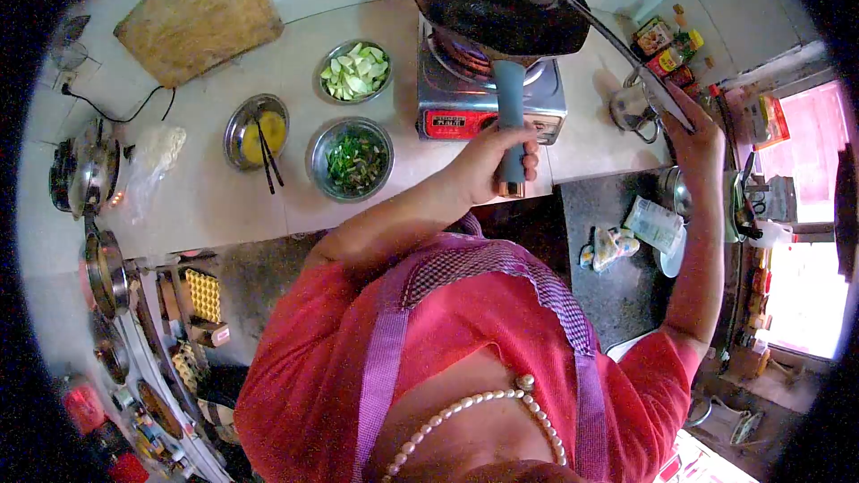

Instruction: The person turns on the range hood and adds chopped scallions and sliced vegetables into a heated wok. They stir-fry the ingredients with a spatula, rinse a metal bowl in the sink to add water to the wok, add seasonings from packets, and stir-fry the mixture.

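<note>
My left hand (486, 159) is wrapped round the grey handle of a black wok (456, 4). Tilted, the wok sits over the gas stove (494, 114), where a reddish ring shows under its near side; whether it touches the burner I cannot tell. In my right hand (698, 134) is the long handle of a ladle (608, 33), its round head inside the wok. Left of the stove, a metal bowl (324, 97) holds pale green slices (358, 72). Nearer me stands a bowl (313, 165) of chopped greens (353, 161).
A bowl of yellow liquid (253, 139) has chopsticks (266, 152) across it. A cutting board (197, 13) leans on the wall. At the right are a metal pot (631, 107), seasoning bottles (671, 58) and a cloth (613, 248). A plastic bag (157, 156) lies left.
</note>
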`<state>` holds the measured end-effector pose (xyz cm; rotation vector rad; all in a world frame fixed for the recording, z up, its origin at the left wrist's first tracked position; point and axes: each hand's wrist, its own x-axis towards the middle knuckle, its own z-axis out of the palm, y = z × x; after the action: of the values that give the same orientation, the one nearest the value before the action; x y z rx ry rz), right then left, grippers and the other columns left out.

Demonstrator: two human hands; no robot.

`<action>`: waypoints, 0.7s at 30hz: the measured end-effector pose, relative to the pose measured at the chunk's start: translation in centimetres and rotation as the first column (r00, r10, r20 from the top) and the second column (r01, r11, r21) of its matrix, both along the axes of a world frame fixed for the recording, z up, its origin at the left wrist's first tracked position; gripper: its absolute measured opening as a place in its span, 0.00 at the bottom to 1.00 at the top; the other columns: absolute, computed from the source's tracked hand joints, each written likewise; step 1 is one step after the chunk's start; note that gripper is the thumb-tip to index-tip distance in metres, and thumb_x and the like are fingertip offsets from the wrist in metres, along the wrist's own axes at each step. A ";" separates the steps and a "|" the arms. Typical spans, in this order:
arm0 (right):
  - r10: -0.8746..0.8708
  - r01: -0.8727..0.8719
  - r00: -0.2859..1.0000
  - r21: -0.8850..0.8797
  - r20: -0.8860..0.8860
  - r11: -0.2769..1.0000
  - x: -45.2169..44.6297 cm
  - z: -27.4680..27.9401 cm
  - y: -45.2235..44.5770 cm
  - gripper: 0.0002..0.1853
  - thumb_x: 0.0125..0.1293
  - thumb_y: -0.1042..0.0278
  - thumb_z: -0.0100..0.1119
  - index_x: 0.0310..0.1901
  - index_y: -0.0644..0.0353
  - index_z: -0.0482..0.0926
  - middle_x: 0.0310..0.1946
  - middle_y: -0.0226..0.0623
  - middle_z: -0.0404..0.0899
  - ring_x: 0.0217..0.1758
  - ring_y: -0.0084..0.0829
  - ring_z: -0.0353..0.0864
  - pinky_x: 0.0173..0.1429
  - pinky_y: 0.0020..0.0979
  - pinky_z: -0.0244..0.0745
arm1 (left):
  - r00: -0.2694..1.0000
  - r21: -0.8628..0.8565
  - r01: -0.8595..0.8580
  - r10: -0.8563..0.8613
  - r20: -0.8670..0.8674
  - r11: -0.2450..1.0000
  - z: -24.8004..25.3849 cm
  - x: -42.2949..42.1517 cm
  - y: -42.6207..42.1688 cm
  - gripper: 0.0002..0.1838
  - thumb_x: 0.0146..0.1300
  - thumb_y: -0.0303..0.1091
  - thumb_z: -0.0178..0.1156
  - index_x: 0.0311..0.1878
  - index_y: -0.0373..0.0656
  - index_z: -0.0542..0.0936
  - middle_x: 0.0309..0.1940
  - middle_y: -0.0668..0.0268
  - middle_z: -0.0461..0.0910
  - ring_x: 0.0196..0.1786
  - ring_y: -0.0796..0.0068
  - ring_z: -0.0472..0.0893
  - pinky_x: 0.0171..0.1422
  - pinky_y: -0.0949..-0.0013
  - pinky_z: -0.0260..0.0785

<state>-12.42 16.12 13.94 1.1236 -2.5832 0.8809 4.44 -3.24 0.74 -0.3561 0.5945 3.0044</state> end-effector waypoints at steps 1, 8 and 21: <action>-0.028 0.038 0.993 0.085 -0.113 0.996 0.0 -0.4 -0.8 0.16 0.54 0.68 0.58 0.47 0.51 0.76 0.34 0.34 0.79 0.35 0.34 0.78 0.38 0.29 0.72 | 1.000 -0.123 0.020 -0.017 0.025 0.992 -0.4 -0.1 -0.4 0.16 0.59 0.42 0.54 0.47 0.44 0.71 0.28 0.67 0.73 0.27 0.72 0.74 0.32 0.67 0.70; -0.018 0.183 0.893 0.327 -0.449 0.927 -1.3 -2.8 -4.2 0.21 0.56 0.74 0.49 0.51 0.44 0.72 0.44 0.36 0.75 0.43 0.37 0.76 0.42 0.34 0.72 | 1.000 -0.045 -0.013 0.013 -0.010 0.999 -3.2 3.8 -1.6 0.22 0.62 0.52 0.44 0.50 0.46 0.70 0.40 0.60 0.74 0.44 0.62 0.74 0.49 0.59 0.67; 0.184 0.164 0.712 0.416 -0.677 0.895 -1.3 -5.9 -7.3 0.22 0.55 0.73 0.46 0.52 0.41 0.71 0.44 0.31 0.72 0.43 0.35 0.75 0.36 0.33 0.76 | 0.678 -0.217 -0.580 0.613 0.406 0.785 -23.5 19.3 -6.8 0.16 0.58 0.38 0.55 0.43 0.39 0.66 0.32 0.59 0.72 0.39 0.62 0.74 0.41 0.60 0.71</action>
<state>-13.71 8.81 8.00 1.2547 -2.1248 -0.2012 23.71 -10.05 -22.79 -1.4981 0.6249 3.2651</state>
